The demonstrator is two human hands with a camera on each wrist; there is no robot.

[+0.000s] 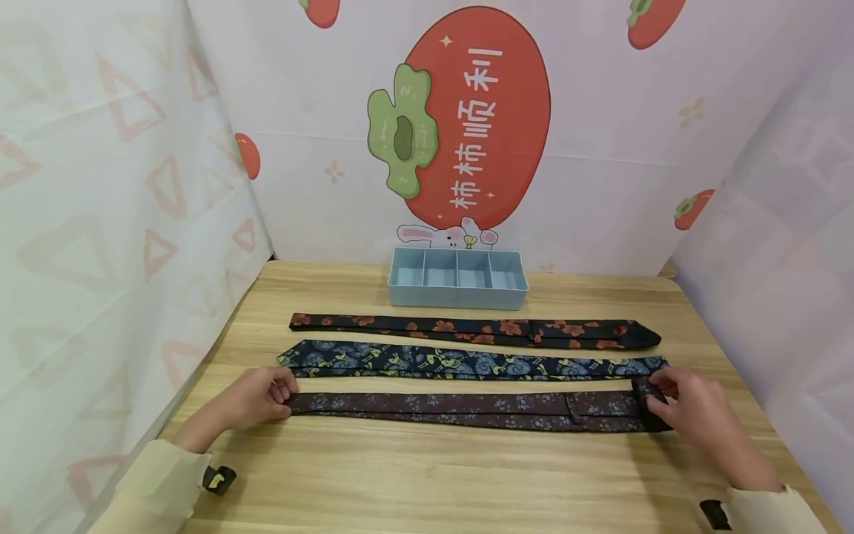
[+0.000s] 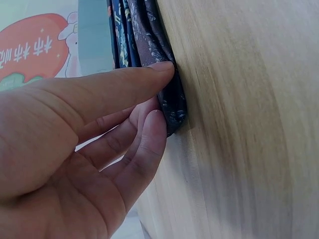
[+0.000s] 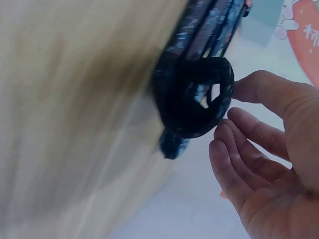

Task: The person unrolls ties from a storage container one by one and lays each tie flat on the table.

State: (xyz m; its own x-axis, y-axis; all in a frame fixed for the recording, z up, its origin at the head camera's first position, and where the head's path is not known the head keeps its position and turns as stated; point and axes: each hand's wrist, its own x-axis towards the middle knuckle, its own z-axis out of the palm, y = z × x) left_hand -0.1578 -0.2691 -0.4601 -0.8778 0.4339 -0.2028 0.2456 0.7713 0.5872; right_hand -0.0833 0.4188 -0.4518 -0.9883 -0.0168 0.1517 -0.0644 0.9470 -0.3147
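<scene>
A dark maroon necktie (image 1: pixel 434 404) with small blue flowers lies stretched across the table, its length folded over. At its left end, my left hand (image 1: pixel 256 397) pinches the folded fabric between thumb and fingers, as the left wrist view shows close up. My right hand (image 1: pixel 697 415) holds the other end, which is bent up and over. In the right wrist view this end (image 3: pixel 197 127) forms a dark open loop, with the thumb and fingertips at its outer side. Just behind lies a navy necktie (image 1: pixel 454 363) with blue and yellow figures.
Farther back lies a black necktie (image 1: pixel 414 325) with orange flowers, folded lengthwise. Behind it a light blue box (image 1: pixel 457 298) with several compartments stands near the back of the wooden table (image 1: pixel 427 475). A printed cloth (image 1: pixel 320 200) hangs behind and at both sides.
</scene>
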